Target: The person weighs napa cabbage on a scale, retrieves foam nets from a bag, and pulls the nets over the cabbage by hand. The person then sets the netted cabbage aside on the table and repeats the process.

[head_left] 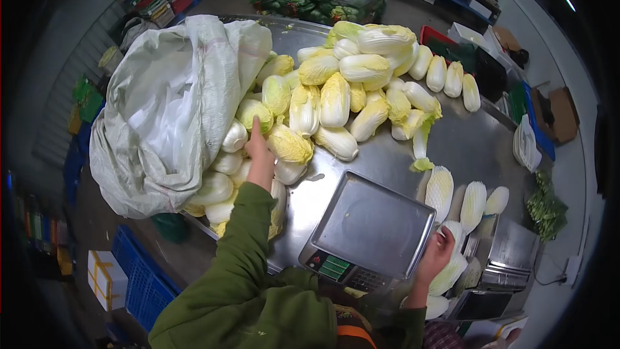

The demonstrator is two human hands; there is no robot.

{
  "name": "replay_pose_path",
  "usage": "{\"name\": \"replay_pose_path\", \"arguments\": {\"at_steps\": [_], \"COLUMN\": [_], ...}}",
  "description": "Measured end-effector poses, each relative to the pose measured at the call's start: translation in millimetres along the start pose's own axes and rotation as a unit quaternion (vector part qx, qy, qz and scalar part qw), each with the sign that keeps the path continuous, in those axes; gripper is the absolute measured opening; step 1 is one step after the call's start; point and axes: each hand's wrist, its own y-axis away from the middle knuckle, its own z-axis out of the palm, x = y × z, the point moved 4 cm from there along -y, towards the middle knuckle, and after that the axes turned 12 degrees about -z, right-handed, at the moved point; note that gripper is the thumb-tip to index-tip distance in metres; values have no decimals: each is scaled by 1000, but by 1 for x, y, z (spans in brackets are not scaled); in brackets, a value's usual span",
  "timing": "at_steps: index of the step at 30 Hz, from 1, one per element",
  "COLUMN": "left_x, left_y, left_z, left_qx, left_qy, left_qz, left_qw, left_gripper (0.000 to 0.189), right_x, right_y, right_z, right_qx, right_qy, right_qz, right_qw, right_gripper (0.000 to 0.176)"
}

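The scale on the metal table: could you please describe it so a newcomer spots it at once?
Find the metal table, then its near edge beside the right hand. There sits the scale: unlike the neighbouring cabbages, it has a flat tray and green display.

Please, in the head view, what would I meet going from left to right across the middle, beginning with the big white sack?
White sack → left hand → weighing scale → right hand → green leafy vegetables.

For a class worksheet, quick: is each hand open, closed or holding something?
Left hand: finger extended towards a yellow-green, leafy oval cabbage; grip unclear.
Right hand: fingers bent beside the rectangular silver metal scale tray; grip unclear.
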Motion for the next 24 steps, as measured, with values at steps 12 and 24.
{"name": "replay_pose_path", "arguments": {"at_steps": [12,24], "left_x": [13,9], "left_y": [12,247], "left_z": [-6,-123], "left_qx": [-209,-688], "left_qy": [109,-421], "left_qz": [-156,-4], "left_qw": [959,592], "left_gripper": [50,70], "right_x": [-47,-49], "right_y": [49,87], "right_z": [110,135], "right_qx": [-287,-145], "right_qy": [-88,-489], "right_qz": [69,400], "right_qw": [951,761], "right_gripper": [15,64]}}
